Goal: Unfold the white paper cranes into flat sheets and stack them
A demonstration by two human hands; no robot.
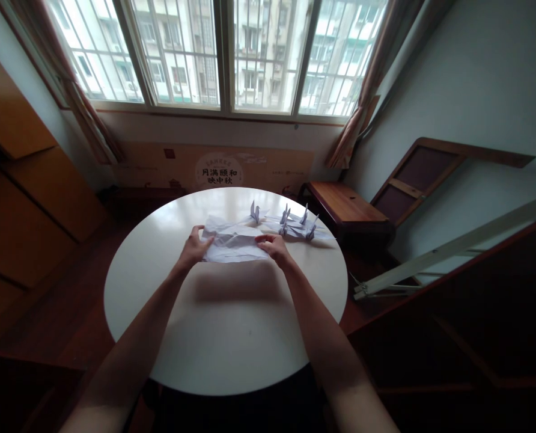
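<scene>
A creased white sheet of paper (232, 242) is held up above the round white table, casting a shadow on its top. My left hand (196, 245) grips the sheet's left edge between thumb and fingers. At the right edge, my right hand (272, 245) pinches the paper, its fingertips over the sheet. Just beyond the paper stands a folded paper crane (255, 211). Several more paper cranes (310, 228) are grouped to the right, beyond my right hand.
The round table (232, 337) fills the middle of the view. Behind its right side is a low wooden side table (347, 202). A long printed cardboard panel (155, 163) leans under the barred window. Wooden cabinets (20, 210) stand at the left.
</scene>
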